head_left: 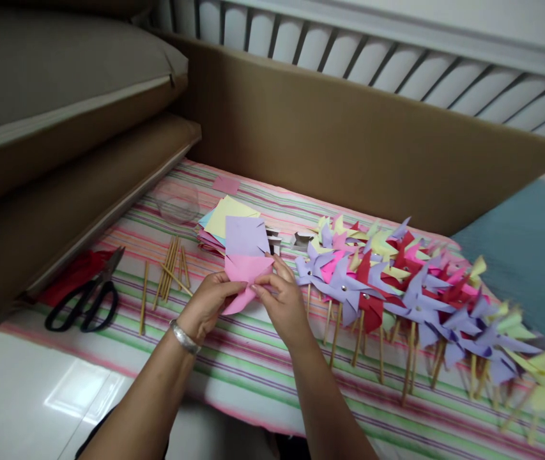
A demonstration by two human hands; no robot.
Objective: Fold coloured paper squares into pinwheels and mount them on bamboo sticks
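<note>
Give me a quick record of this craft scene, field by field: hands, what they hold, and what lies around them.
left hand: grips pink paper sheet, silver bracelet on wrist
right hand: fingers pinch same sheet's folded corner
behind hands: stack of coloured paper squares
left of hands: thin wooden sticks, black-handled scissors
right of hands: row of finished paper pinwheels on sticks
surface: striped cloth

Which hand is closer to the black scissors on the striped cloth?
Left. The left hand holds the pink paper a short way to the right of the scissors, past the wooden sticks. The right hand holds the same paper farther right.
</note>
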